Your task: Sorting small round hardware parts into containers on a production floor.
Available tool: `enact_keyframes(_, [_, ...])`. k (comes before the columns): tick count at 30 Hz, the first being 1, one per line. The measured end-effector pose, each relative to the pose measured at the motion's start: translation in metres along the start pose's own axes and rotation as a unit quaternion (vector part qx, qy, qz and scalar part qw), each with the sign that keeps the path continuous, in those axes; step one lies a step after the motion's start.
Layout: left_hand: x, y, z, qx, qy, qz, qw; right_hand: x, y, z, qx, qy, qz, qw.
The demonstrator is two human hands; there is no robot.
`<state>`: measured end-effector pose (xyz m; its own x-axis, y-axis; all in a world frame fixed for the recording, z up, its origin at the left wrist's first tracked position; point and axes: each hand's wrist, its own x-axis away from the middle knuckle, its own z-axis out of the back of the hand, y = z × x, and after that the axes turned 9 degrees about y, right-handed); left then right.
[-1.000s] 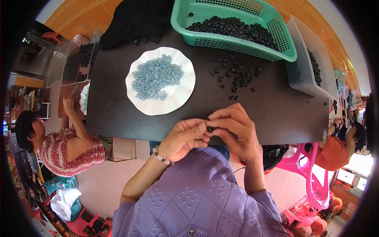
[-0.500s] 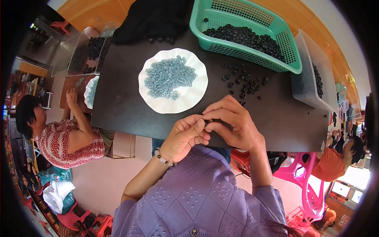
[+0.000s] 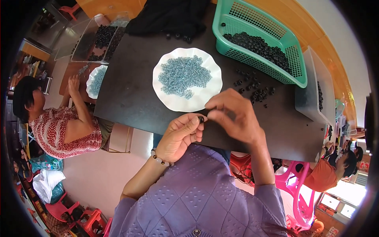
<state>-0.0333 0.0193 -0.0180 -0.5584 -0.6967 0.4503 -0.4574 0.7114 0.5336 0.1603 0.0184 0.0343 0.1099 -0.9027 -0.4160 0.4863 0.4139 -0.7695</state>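
My left hand pinches a small black ring-shaped piece between thumb and index finger, in front of my chest at the table's near edge. My right hand is just right of it, a little apart, its fingers smeared by motion; whether they hold anything cannot be made out. Beyond both hands lies a white plate with a wavy rim, bearing a heap of small translucent bluish pieces. Loose black pieces of the same look are scattered to the right of the plate.
A green perforated basket with many black pieces stands at the far right, beside a clear plastic bin. Black cloth lies at the back of the dark table. A person in a red patterned top sits at left near another plate.
My right hand has come away from the left hand, where both met at the black piece, and has turned slightly. The left hand keeps the piece. The view has shifted a little.
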Motion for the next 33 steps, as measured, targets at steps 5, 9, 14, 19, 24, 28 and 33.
enact_keyframes(5, [0.003, 0.005, 0.006, -0.057, 0.018, -0.05, 0.997, -0.026, 0.034, -0.018, 0.096, -0.035, -0.069, 0.992])
enact_keyframes(9, [0.003, 0.004, 0.009, -0.081, 0.037, -0.049, 0.995, -0.031, 0.036, -0.032, 0.127, -0.052, -0.042, 0.99])
enact_keyframes(14, [0.001, 0.001, 0.014, -0.082, 0.047, -0.046, 0.995, -0.032, 0.042, -0.041, 0.197, -0.068, -0.03, 0.978])
enact_keyframes(19, [-0.002, 0.002, 0.014, -0.078, 0.048, -0.042, 0.995, -0.034, 0.047, -0.041, 0.235, -0.084, -0.033, 0.968])
enact_keyframes(24, [-0.002, 0.003, 0.014, -0.051, 0.039, -0.043, 0.997, -0.035, 0.034, -0.025, 0.07, -0.022, -0.082, 0.994])
enact_keyframes(28, [-0.004, 0.004, 0.012, -0.029, 0.031, -0.043, 0.998, -0.028, 0.014, -0.011, -0.011, -0.019, -0.19, 0.981])
enact_keyframes(33, [-0.003, 0.004, 0.001, 0.036, 0.002, -0.01, 0.999, -0.007, 0.002, -0.004, -0.15, 0.027, -0.165, 0.974])
